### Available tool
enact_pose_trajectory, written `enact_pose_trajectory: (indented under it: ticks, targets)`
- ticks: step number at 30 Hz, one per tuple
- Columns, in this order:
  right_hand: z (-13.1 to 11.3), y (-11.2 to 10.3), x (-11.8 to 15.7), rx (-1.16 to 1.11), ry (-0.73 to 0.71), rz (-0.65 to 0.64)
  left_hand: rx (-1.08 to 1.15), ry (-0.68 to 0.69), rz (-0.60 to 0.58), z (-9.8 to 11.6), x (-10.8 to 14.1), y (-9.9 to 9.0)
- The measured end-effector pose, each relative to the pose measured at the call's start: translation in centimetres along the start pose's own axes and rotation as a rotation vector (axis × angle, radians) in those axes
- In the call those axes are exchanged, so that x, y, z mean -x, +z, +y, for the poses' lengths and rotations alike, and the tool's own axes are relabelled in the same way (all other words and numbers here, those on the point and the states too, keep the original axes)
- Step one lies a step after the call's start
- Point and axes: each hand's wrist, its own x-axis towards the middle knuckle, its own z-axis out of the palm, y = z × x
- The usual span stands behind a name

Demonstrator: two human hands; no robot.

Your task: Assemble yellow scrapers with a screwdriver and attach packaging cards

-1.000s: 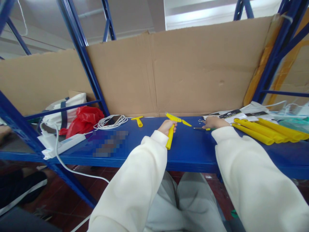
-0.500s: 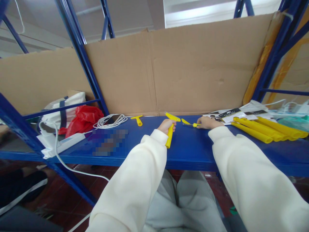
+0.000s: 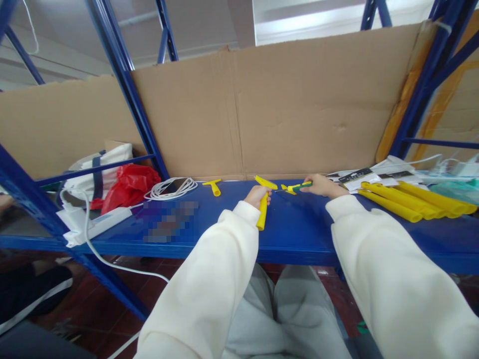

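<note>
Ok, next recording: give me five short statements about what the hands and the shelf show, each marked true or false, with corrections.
1. The left hand grips a yellow T-shaped piece. True.
2. The right hand is empty. False: it holds a slim tool with a green and yellow handle.
3. A second yellow T-shaped piece lies on the blue shelf, touched by neither hand. True.
4. A red bag lies just to the right of the right hand. False: yellow tubes lie on that side.
5. A coiled white cable lies to the left of the left hand. True.
</note>
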Motion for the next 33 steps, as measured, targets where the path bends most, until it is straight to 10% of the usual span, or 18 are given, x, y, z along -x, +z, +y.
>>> enact_pose_trajectory:
  ticks: [13, 33]
  targets:
    - [-1.9, 0.0, 0.1, -0.417, 0.038, 0.541, 0.012, -0.025, 0.082, -0.6, -0.7, -0.1]
    - [-1.5, 1.1, -0.7, -0.631, -0.043, 0.494, 0.057, -0.033, 0.037, -0.7, -0.8, -0.2]
